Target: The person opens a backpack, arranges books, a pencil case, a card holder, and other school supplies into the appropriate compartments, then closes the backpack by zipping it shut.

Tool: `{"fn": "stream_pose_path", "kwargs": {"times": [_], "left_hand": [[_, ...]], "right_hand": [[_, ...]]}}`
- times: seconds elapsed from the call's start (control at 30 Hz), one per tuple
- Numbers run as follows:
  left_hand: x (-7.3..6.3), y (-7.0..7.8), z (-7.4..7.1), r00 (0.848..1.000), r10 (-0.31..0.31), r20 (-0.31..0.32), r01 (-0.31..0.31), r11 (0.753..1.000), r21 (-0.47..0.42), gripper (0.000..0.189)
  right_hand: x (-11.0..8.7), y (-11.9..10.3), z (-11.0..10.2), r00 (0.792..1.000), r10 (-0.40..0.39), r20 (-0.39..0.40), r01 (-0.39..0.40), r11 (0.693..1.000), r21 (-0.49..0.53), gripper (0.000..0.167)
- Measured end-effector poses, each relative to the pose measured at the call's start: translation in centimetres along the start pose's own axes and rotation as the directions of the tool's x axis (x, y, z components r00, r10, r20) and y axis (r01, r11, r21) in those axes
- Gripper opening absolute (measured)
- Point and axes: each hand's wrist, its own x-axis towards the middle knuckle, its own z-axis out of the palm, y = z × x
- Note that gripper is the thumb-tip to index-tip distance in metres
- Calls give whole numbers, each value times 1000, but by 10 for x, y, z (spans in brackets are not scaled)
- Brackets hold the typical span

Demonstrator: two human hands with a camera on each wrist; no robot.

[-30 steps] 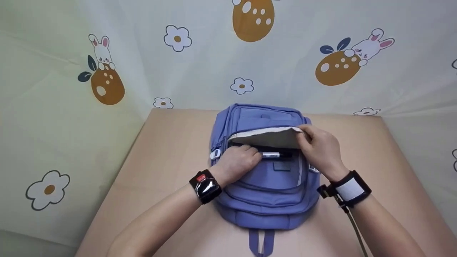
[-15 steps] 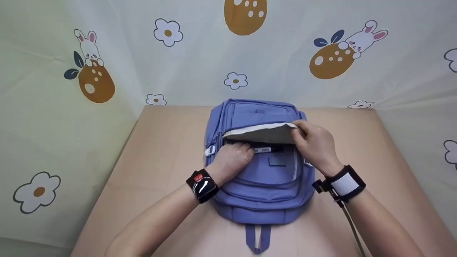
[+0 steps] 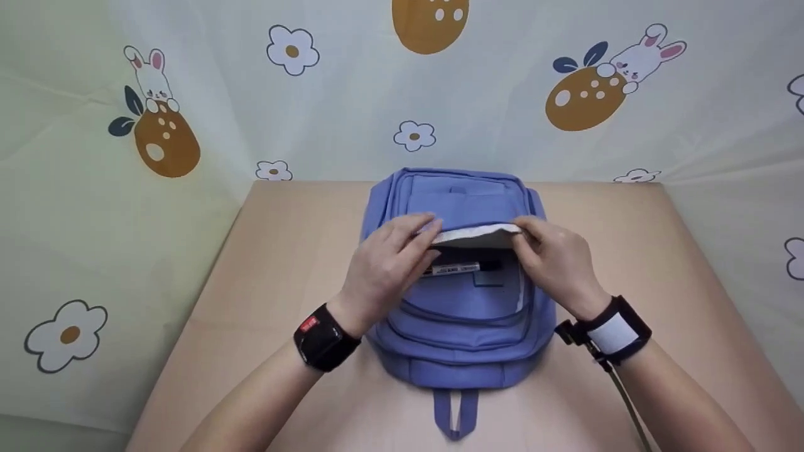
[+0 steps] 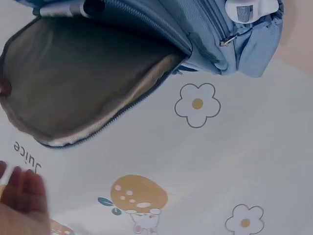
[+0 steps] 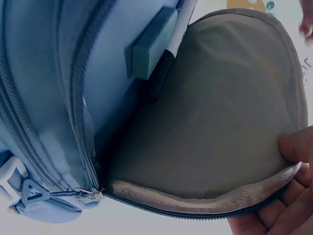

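A blue backpack (image 3: 465,370) lies on the table with its front pocket unzipped. My right hand (image 3: 559,267) pinches the right part of the pocket flap's pale edge; in the right wrist view its thumb (image 5: 296,147) presses the grey lining (image 5: 220,107). Inside the pocket rests a marker (image 3: 455,269) with a white barrel and black cap, apart from both hands. My left hand (image 3: 389,263) is up at the flap's left side, fingers extended. In the left wrist view these fingers (image 4: 24,188) stand apart from the flap (image 4: 83,83).
A small blue-grey rectangular piece (image 5: 154,44) sits beside the marker in the pocket. White buckles (image 4: 252,10) are on the bag's sides. The carry loop (image 3: 455,414) points toward me. A printed cloth (image 3: 339,113) hangs behind the beige table (image 3: 282,251).
My left hand has come out of the pocket, leaving the marker there, and moved up to the flap's left side. My right hand keeps its grip on the flap.
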Motion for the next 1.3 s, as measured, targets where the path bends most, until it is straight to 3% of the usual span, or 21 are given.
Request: {"fn": "stream_pose_path", "kwargs": {"times": [0.13, 0.3, 0.57, 0.77, 1.0, 1.3], "left_hand": [[-6, -1, 3, 994, -84, 68, 89, 994, -65, 32], [-17, 5, 3, 991, -79, 111, 88, 993, -74, 15], [-33, 16, 2, 991, 21, 129, -19, 1000, -16, 5], [-49, 20, 4, 981, 104, 166, -112, 993, 38, 8], [-62, 22, 7, 971, 135, 198, -146, 988, 42, 14], [-74, 20, 11, 954, 188, 233, -215, 972, 96, 17]], "right_hand": [[-15, -4, -4, 997, -70, 13, 70, 997, -26, 20], [-33, -8, -8, 984, -180, -14, 179, 983, -44, 29], [-60, -7, -4, 946, -323, -6, 321, 944, -80, 33], [-77, -5, 5, 935, -355, -10, 354, 934, -53, 24], [-91, -5, 12, 928, -371, 35, 372, 928, -27, 18], [-101, -2, 21, 916, -401, -4, 401, 916, -22, 16]]}}
